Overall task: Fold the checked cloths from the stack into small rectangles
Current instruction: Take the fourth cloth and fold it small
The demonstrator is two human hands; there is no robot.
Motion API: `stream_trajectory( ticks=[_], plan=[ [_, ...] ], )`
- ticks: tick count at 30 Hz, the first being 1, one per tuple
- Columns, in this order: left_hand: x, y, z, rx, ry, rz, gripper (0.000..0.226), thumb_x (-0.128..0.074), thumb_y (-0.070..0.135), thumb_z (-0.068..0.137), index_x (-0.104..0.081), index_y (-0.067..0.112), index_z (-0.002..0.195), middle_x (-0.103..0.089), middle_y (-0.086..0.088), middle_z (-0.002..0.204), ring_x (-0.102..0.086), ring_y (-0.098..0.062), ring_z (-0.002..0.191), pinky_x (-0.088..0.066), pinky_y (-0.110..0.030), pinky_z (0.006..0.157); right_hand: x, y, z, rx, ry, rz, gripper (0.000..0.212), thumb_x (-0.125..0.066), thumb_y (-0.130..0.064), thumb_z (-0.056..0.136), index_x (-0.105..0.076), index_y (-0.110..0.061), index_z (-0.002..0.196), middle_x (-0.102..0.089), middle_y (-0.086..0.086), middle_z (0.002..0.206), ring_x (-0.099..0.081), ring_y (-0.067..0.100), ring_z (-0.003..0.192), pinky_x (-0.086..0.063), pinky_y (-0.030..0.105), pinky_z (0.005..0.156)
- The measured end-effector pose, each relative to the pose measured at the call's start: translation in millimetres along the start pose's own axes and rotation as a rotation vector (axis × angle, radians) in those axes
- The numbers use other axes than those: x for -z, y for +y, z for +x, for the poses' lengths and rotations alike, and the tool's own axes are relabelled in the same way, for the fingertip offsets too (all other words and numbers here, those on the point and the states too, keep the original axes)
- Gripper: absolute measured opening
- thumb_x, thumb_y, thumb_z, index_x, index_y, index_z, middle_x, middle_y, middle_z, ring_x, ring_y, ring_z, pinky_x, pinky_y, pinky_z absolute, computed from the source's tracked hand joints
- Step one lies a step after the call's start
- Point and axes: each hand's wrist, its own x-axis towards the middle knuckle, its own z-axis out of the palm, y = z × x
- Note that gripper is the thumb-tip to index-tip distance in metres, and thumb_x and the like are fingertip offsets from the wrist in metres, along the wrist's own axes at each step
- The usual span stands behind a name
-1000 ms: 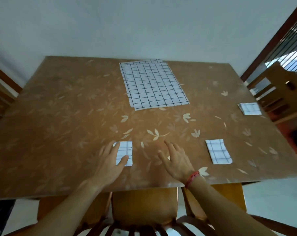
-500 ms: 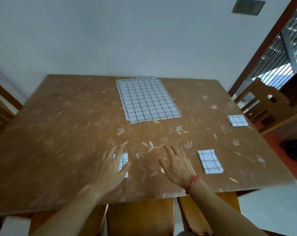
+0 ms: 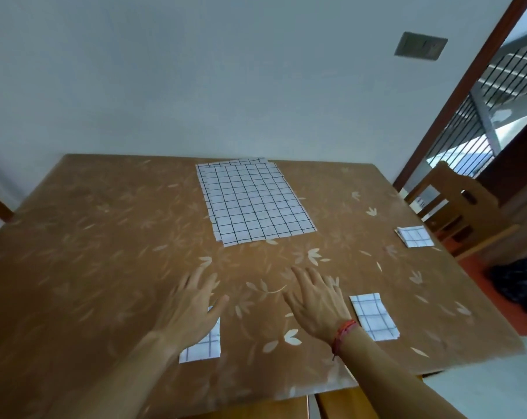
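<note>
Under the heel of the left hand (image 3: pixel 189 313), nearest the front edge of the tabletop (image 3: pixel 89 237), lies the first rectangle (image 3: pixel 201 347), a folded checked cloth of which only the near half shows. The left fingers (image 3: pixel 195 279) are straight and spread and grip nothing. From this angle I cannot tell whether the palm presses the cloth or only hovers over it.

The right hand (image 3: pixel 316 303) is level with the left, its fingers also straight and fanned, low over the bare tabletop, holding nothing. Just right of its wrist, apart from it, sits the second rectangle (image 3: pixel 374 317). Farther off, well right of those fingertips and near the tabletop's right edge, lies the third rectangle (image 3: pixel 414 236).

Straight ahead, beyond both sets of fingertips, the stack (image 3: pixel 253 201) lies flat at the far edge. Its offset edges show at least two unfolded cloths.

By this layout three cloths look finished, the one under the left hand probably the latest. The stack is what is left, and its count cannot be read. The likely next step is a reach forward for its top cloth.
</note>
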Motion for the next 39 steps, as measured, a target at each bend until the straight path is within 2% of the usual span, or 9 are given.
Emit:
stream_trajectory(
  ticks=[5, 8, 11, 15, 18, 25, 32, 35, 39],
  plan=[
    [-18, 6, 37, 0.045, -0.053, -0.043, 0.083, -0.013, 0.068, 0.080, -0.042, 0.023, 0.142, -0.024, 0.000, 0.157, -0.028, -0.021, 0.140, -0.033, -0.039, 0.111, -15, 23, 44, 0.020, -0.015, 0.002, 0.054, -0.031, -0.057, 0.097, -0.024, -0.034, 0.146, -0.033, 0.000, 0.150, -0.037, 0.026, 0.133, -0.036, 0.047, 0.103],
    [-41, 9, 71, 0.080, -0.094, -0.029, 0.069, -0.025, 0.063, 0.088, -0.041, 0.024, 0.142, -0.022, -0.001, 0.157, -0.026, -0.022, 0.140, -0.030, -0.038, 0.111, -33, 48, 85, 0.024, -0.036, 0.021, 0.052, -0.032, -0.058, 0.096, -0.027, -0.035, 0.142, -0.034, 0.000, 0.149, -0.034, 0.025, 0.135, -0.039, 0.045, 0.102],
    [-71, 5, 109, 0.122, -0.119, -0.027, 0.070, -0.023, 0.065, 0.086, -0.041, 0.027, 0.141, -0.010, 0.003, 0.162, -0.027, -0.024, 0.141, -0.033, -0.043, 0.110, -48, 72, 128, 0.024, -0.075, 0.015, 0.055, -0.034, -0.057, 0.095, -0.025, -0.035, 0.144, -0.030, 0.004, 0.152, -0.032, 0.027, 0.138, -0.034, 0.047, 0.107],
    [-107, -1, 152, 0.131, -0.146, -0.076, 0.060, -0.039, 0.053, 0.096, -0.023, 0.034, 0.151, -0.015, -0.002, 0.159, -0.016, -0.024, 0.145, -0.021, -0.041, 0.117, -64, 97, 182, 0.005, -0.106, -0.008, 0.056, -0.037, -0.052, 0.097, -0.024, -0.033, 0.148, -0.030, 0.005, 0.150, -0.030, 0.027, 0.137, -0.032, 0.044, 0.107],
    [-125, -5, 182, 0.144, -0.128, -0.064, 0.059, -0.041, 0.049, 0.098, -0.024, 0.031, 0.151, -0.013, -0.002, 0.159, -0.009, -0.024, 0.146, -0.015, -0.041, 0.118, -79, 110, 218, 0.014, -0.088, 0.003, 0.053, -0.037, -0.052, 0.097, -0.029, -0.032, 0.145, -0.034, 0.003, 0.147, -0.033, 0.026, 0.134, -0.033, 0.044, 0.106],
    [-157, -21, 217, 0.192, -0.141, -0.030, 0.061, -0.036, 0.057, 0.095, -0.029, 0.032, 0.150, 0.004, -0.005, 0.163, 0.013, -0.024, 0.148, -0.002, -0.044, 0.120, -116, 126, 264, 0.021, -0.100, 0.023, 0.061, -0.036, -0.055, 0.096, -0.022, -0.031, 0.151, -0.011, 0.010, 0.162, -0.006, 0.027, 0.150, -0.020, 0.049, 0.116],
    [-159, -23, 220, 0.169, -0.135, 0.065, 0.067, -0.031, 0.059, 0.096, -0.018, 0.026, 0.153, 0.000, -0.003, 0.163, 0.006, -0.022, 0.149, -0.001, -0.041, 0.118, -126, 131, 274, 0.044, -0.116, -0.018, 0.068, -0.032, -0.061, 0.095, -0.012, -0.033, 0.154, -0.006, 0.010, 0.164, -0.002, 0.026, 0.151, -0.011, 0.047, 0.119],
    [-158, -22, 219, 0.160, -0.120, 0.076, 0.074, -0.027, 0.061, 0.093, -0.019, 0.019, 0.153, -0.006, -0.002, 0.163, 0.002, -0.021, 0.149, -0.004, -0.040, 0.119, -126, 131, 273, 0.038, -0.089, -0.040, 0.066, -0.033, -0.060, 0.094, -0.016, -0.033, 0.152, -0.014, 0.012, 0.162, -0.010, 0.028, 0.149, -0.012, 0.047, 0.119],
    [-152, -17, 216, 0.139, -0.047, 0.070, 0.064, -0.039, 0.048, 0.098, -0.028, 0.012, 0.150, -0.023, -0.003, 0.159, -0.014, -0.019, 0.147, -0.012, -0.036, 0.117, -127, 132, 269, 0.045, -0.017, -0.085, 0.063, -0.035, -0.059, 0.091, -0.023, -0.033, 0.147, -0.037, 0.009, 0.147, -0.033, 0.027, 0.136, -0.021, 0.046, 0.114]
  ],
)
